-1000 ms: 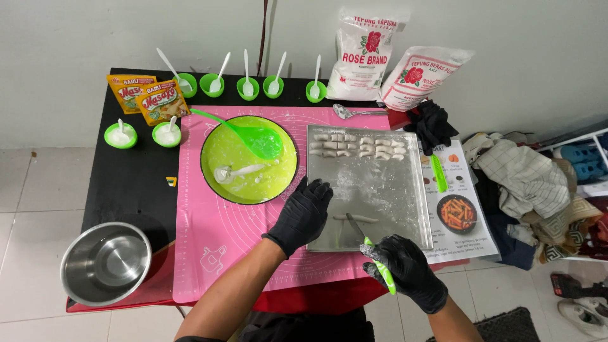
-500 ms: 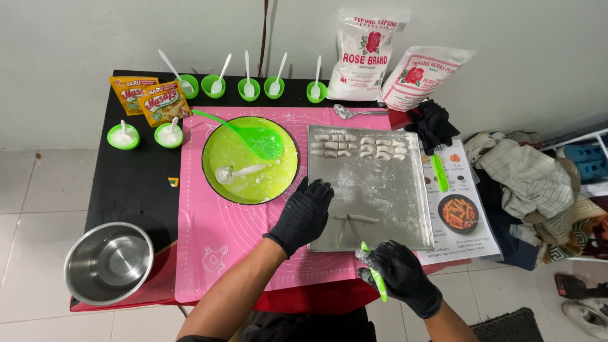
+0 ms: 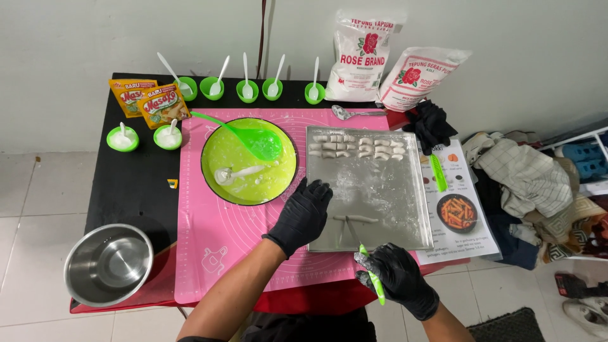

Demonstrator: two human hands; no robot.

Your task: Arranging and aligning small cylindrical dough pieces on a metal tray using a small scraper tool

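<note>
Left hand: the gloved left hand [image 3: 303,214] lies spread, palm down, on the near left edge of the metal tray [image 3: 405,209], gripping nothing.
Right hand: the gloved right hand [image 3: 399,278] is closed around a green-handled knife [image 3: 372,278], blade tip on the tray.
Dough strip: a thin dough strip [image 3: 356,219] lies on the tray just beyond the blade.
Cut pieces: dough pieces [image 3: 358,146] line the tray's far edge.
Bowl: a green bowl [image 3: 221,161] sits left of the tray on the pink mat [image 3: 202,247].

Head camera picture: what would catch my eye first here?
Probably the two black-gloved hands at the bottom: the left hand presses the edge of a floury metal tray, while the right hand holds a green-handled knife near a thin dough strip. Beside the tray, a bright green bowl sits on a pink mat.
</note>
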